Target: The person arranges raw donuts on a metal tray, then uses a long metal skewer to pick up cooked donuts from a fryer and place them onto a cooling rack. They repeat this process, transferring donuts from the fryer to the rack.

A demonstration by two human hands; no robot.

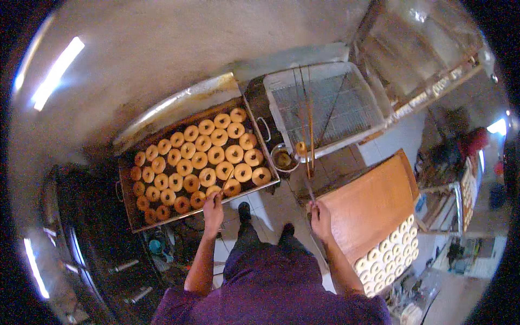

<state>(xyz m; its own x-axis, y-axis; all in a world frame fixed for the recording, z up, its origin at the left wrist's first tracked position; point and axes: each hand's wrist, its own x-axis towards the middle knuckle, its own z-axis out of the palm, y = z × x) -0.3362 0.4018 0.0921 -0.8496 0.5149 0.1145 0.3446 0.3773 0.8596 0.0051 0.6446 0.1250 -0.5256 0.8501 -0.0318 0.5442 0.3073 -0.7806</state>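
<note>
Rows of ring doughnuts, golden with some browner ones, fill a wide rectangular fryer on the left. My left hand is closed around a thin stick that slants over the doughnuts by the fryer's near edge. Out to the right, my right hand grips another thin stick, pointing away from me. Its far end is hard to make out near a small bowl. Beside that hand lies a brown-orange board.
Pale raw dough rings sit in rows at the board's near end. A wire-bottomed draining tray stands beyond the bowl, with long thin rods across it. A raised metal splash guard backs the fryer. Dark equipment stands at left.
</note>
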